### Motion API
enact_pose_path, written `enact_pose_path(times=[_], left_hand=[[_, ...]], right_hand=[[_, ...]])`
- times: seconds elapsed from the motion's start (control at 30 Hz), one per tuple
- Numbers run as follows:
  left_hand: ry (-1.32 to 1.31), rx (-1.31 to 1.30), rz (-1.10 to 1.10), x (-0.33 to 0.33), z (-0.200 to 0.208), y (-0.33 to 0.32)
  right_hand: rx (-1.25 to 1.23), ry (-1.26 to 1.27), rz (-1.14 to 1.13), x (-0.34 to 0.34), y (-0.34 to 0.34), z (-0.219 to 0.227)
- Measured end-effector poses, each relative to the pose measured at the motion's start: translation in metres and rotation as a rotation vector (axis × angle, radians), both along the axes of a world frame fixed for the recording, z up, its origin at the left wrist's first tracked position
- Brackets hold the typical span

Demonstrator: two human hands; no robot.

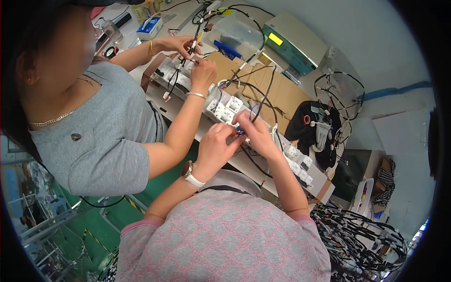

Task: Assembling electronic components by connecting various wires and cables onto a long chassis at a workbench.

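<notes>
My left hand and my right hand meet over a long row of white connector blocks. The fingers of both are closed in a pinch on the thin wires of a black cable harness. A small blue piece shows between the fingertips, too small and covered to name. From there the harness rises to the right and runs back over the row. More white blocks continue to the right of my right forearm, and my hands hide part of the row.
At my left a co-worker's hands handle another harness over the same row. Behind lie flattened cardboard, a clear plastic bin and a tester box with a lit screen. Gloves rest on black cloth; cable bundles fill the lower right.
</notes>
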State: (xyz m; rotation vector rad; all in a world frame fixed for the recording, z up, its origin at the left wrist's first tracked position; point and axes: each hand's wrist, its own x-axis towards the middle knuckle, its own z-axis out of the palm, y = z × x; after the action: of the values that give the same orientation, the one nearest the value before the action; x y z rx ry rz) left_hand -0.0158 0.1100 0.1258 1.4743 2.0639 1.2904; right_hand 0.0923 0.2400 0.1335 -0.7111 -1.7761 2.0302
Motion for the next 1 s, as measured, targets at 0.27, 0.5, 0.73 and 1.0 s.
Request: enact_pose_path(times=[0.27,0.5,0.73,1.0], left_hand=[[0.103,-0.075,0.164,-0.007,-0.008,0.006],[-0.008,-0.040,0.225,-0.019,-0.059,0.036],[-0.014,-0.046,0.208,-0.017,-0.090,0.025],[0.158,-0.211,0.106,-0.009,-0.083,0.016]], right_hand=[[0.685,-0.171,0.172,0.003,0.008,0.007],[0.989,-0.164,-0.031,-0.024,0.034,-0.039],[1.167,0.007,-0.230,-0.034,0.035,-0.106],[1.134,-0.222,-0.107,-0.029,0.033,-0.099]])
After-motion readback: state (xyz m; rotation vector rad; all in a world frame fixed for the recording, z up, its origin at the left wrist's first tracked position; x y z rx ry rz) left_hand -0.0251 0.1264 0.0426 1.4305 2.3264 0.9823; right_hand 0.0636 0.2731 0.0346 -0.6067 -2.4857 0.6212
